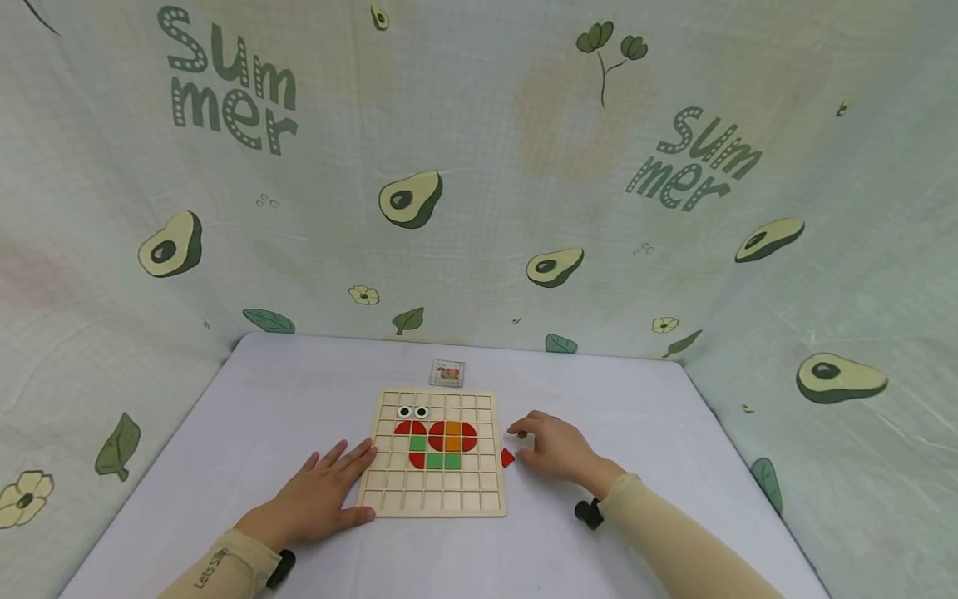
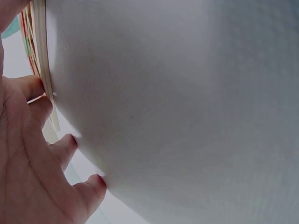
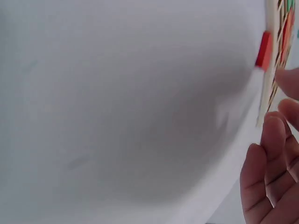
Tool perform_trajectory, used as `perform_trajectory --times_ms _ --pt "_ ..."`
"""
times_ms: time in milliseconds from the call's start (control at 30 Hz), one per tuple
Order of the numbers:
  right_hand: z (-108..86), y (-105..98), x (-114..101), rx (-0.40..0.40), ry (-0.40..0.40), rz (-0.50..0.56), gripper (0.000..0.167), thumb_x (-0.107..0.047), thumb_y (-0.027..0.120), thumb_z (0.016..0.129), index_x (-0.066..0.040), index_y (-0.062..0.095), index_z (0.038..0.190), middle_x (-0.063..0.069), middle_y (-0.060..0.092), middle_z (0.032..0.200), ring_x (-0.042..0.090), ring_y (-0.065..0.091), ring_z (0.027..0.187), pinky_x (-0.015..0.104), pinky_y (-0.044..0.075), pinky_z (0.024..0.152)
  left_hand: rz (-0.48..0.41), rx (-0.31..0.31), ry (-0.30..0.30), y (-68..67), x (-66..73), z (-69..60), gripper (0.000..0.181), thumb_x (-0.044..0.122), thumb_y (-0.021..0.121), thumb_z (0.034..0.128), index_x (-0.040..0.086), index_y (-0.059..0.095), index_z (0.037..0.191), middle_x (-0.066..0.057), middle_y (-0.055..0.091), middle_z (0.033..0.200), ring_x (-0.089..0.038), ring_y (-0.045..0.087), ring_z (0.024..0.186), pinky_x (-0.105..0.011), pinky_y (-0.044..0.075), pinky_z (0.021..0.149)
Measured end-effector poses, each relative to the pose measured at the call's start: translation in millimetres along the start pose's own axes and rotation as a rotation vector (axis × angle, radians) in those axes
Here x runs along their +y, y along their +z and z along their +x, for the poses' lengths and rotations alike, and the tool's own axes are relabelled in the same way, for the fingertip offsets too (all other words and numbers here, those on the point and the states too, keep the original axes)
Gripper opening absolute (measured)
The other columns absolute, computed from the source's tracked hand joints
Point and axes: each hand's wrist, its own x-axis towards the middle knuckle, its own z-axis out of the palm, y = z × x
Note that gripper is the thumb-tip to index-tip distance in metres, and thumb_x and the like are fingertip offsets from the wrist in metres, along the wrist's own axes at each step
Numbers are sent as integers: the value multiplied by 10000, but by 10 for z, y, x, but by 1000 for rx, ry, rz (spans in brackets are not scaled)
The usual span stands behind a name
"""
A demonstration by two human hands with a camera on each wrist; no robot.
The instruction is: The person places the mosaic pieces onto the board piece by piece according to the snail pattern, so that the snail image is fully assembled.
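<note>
A wooden grid board [image 1: 404, 502] lies flat on the table, with red, green and orange pieces and two eye pieces [image 1: 413, 412] set in its cells. My left hand [image 1: 318, 492] rests at the board's left side, fingers spread, with fingers against its edge in the left wrist view. On the other side, a loose red piece [image 1: 507, 457] sits on the table against the board's right edge. Just beside it is my right hand [image 1: 557, 449], fingers loosely bent, thumb and forefinger apart and nothing between them. In the right wrist view the red piece [image 3: 264, 51] stands clear of the fingers.
A small picture card [image 1: 446, 373] with a coloured figure on a grid lies behind the board. White cloth covers the table [image 1: 614, 391]. Behind and at both sides hangs a patterned curtain [image 1: 479, 125] with avocados and leaves.
</note>
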Motion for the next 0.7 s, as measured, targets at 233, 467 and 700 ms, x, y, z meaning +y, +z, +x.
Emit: perform_trajectory --times_ms 233,467,700 --pt "-98 24 156 -60 -34 57 326 -181 765 855 -172 724 1177 -56 612 1057 54 510 689 245 471 634 -2 -4 -6 20 -13 12 934 666 647 845 128 367 1555 -8 285 1620 -394 213 1469 -686 177 1109" --pt "-42 60 88 -72 -89 74 285 -201 753 877 -194 743 1161 -67 610 1042 36 502 677 224 468 619 -10 0 5 1 4 2 936 662 652 842 114 376 1549 -24 298 1614 -411 226 1461 -700 186 1096" --pt "-43 76 73 -35 -71 -33 154 -254 762 861 -212 742 1008 -88 597 999 45 513 718 255 483 640 -5 9 10 -10 11 -8 935 661 655 840 106 385 1543 -33 310 1609 -418 239 1454 -704 195 1090"
